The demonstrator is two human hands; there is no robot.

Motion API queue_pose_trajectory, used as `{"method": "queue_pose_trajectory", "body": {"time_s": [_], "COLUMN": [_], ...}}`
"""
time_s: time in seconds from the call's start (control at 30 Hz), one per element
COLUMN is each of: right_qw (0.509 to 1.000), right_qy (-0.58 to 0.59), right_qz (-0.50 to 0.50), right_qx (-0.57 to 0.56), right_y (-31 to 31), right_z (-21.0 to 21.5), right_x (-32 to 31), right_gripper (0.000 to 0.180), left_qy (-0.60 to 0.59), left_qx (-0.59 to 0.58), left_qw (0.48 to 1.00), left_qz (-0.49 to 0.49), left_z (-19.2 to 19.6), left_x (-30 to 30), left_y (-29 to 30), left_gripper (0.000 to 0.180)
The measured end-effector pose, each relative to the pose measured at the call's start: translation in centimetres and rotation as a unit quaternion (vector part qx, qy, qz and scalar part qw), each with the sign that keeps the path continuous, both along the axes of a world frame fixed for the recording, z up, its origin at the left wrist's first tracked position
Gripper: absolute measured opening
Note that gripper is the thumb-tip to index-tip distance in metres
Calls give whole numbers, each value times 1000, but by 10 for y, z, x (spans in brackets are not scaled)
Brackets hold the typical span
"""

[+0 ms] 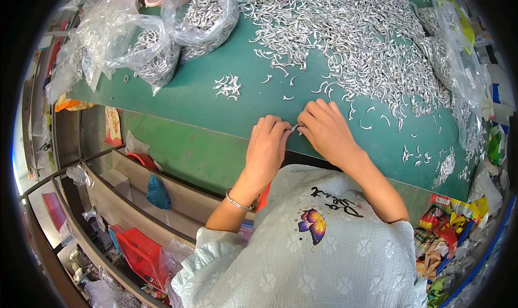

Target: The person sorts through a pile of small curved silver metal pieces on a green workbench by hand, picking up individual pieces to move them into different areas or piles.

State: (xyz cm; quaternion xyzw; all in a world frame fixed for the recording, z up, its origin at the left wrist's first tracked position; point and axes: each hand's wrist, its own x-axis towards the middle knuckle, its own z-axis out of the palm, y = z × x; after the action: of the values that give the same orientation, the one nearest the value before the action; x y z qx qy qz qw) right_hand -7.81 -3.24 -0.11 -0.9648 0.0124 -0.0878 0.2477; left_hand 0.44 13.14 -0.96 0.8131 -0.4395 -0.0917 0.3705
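Silvery piece [294, 127] mid-handling — left hand [264, 145] and right hand [328, 129] pinched it; next move seemingly called for steadiness, heap [348, 38] at one o'clock.

Across the front of my pale grey-blue, crinkled-fabric shirt [280, 278] runs slanted black cursive lettering [343, 201], just beside a purple-and-yellow butterfly print [313, 225]. Down to my right, the crumpled red-and-yellow glossy packets [436, 217] carry printing, too small and bent for me to make out. Off to my left, the upright red-and-cream packet [113, 126] beneath the table's edge bears marks equally blurred to me.
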Motion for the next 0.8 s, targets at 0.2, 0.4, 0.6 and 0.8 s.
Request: {"method": "queue_pose_trajectory", "body": {"time_s": [0.2,0.4,0.6,0.8], "right_qw": [997,991,999,992], "right_qy": [37,-68,-17,-82], "right_qz": [4,-105,17,-24], "right_qx": [75,-53,26,98], "right_y": [-32,-30,-14,-18], "right_z": [9,-7,-5,-1], "right_x": [-11,15,12,37], "right_gripper": [12,18,17,19], "left_qy": [9,-29,-38,-41], "left_qx": [-5,-16,-11,-5], "left_qw": [999,998,994,992], "left_qz": [38,44,106,117], "left_z": [1,-10,-8,-12], "left_x": [-6,-5,-4,-1], "left_y": [-7,-11,-12,-10], "left_gripper": [20,14,17,21]}}
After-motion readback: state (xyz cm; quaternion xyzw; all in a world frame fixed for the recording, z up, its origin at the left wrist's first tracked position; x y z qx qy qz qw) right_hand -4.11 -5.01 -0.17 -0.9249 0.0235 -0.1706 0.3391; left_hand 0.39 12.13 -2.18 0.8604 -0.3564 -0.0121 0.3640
